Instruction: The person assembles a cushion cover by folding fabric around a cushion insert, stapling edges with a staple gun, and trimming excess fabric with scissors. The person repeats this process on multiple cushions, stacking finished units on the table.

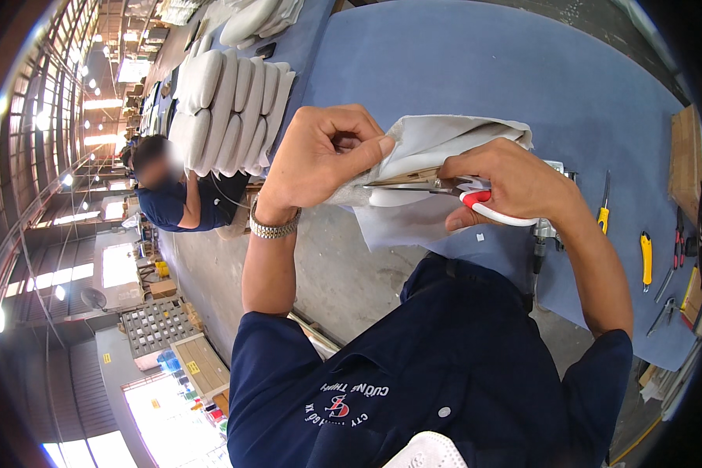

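Observation:
My left hand [327, 152] is closed on the edge of a light grey fabric piece [444, 140], pinching it between thumb and fingers. The piece looks like a padded seat cover, with a strip of wood-coloured edge showing beneath the cloth. In my right hand [515, 175] are scissors with red and white handles [476, 201]. Their blades lie along the fabric edge and point toward my left hand. How far the blades are apart cannot be made out. A loose flap of cloth [405, 226] hangs below them, over the table's near edge.
Cushions in light grey covers [230, 113] are stacked at the left of the blue table [483, 62]. On its right lie a yellow-handled screwdriver [604, 221], a yellow utility knife [646, 261] and a metal air tool [544, 232]. A cardboard box [685, 152] stands beyond. Another person [168, 199] sits at left.

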Action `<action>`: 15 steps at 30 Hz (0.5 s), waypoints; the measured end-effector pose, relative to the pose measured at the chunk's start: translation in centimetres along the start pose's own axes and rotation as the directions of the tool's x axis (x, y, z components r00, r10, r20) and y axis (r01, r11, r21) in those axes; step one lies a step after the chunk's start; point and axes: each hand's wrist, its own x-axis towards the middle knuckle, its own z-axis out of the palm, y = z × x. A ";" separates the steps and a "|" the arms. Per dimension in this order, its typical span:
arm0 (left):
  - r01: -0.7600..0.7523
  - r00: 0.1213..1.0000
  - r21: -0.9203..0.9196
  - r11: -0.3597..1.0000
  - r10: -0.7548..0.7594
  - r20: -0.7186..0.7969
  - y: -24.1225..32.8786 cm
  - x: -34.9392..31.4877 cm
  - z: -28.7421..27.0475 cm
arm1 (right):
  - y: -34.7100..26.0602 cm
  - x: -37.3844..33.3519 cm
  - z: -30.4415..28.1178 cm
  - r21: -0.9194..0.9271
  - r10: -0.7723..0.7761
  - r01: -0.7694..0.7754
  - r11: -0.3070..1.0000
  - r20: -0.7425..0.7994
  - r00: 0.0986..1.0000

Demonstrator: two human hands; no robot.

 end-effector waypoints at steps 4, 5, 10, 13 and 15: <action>-0.003 1.000 0.002 1.000 0.003 0.002 -0.2 0.0 -0.2 | 0.2 -0.3 0.0 -0.039 0.016 -0.016 0.999 -0.011 1.000; 0.003 1.000 0.002 1.000 -0.003 -0.003 -0.1 -0.1 -0.2 | 0.2 -0.3 0.0 -0.040 0.007 -0.008 0.999 -0.020 1.000; 0.001 1.000 -0.010 1.000 -0.001 0.003 -0.3 0.0 -0.2 | 0.4 0.0 0.5 -0.026 -0.069 0.067 0.997 -0.097 0.993; -0.007 1.000 -0.006 1.000 0.007 0.005 -0.3 0.0 -0.2 | 0.3 0.2 0.4 -0.036 -0.042 0.040 0.999 -0.060 0.997; -0.003 1.000 0.001 1.000 0.003 0.010 -0.2 -0.1 -0.1 | 0.4 0.3 0.6 -0.024 -0.067 0.066 0.998 -0.080 0.995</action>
